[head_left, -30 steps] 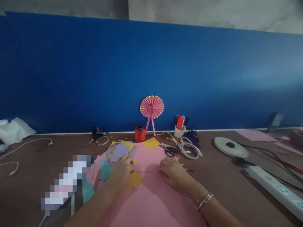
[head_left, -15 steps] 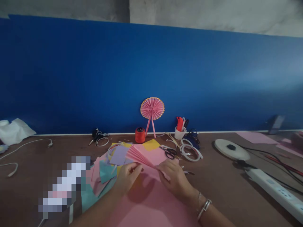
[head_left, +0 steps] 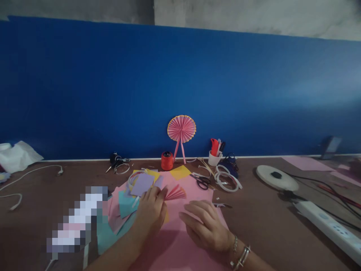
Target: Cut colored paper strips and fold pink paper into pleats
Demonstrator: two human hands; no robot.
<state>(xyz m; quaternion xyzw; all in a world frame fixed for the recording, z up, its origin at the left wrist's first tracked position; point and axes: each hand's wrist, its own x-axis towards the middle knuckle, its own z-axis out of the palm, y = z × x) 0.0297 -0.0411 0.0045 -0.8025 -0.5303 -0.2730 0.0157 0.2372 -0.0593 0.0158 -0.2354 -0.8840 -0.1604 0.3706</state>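
Note:
My left hand (head_left: 152, 207) is closed with its fingertips at the left end of a small pink pleated paper (head_left: 176, 192), whose folds spread out to the right. Part of that end is hidden behind the fingers. My right hand (head_left: 207, 224), with bracelets at the wrist, hovers over or rests on a large pink sheet (head_left: 180, 248), fingers curved and apart, holding nothing. Lilac paper (head_left: 143, 184) and teal paper (head_left: 128, 203) lie beside my left hand. Black-handled scissors (head_left: 203, 182) lie beyond my right hand.
A pink round paper fan (head_left: 181, 129) leans on the blue partition (head_left: 113, 94), beside a red thread spool (head_left: 167, 162). Further right are a white cup of tools (head_left: 214, 159), coiled white tubing (head_left: 225, 180), a round white base (head_left: 276, 178) and a power strip (head_left: 329, 229). Keys (head_left: 115, 162) lie left.
My right hand has let go of the pleated paper and moved back toward me. My left hand has shifted up to the paper, which now lies further right, its folds fanned out.

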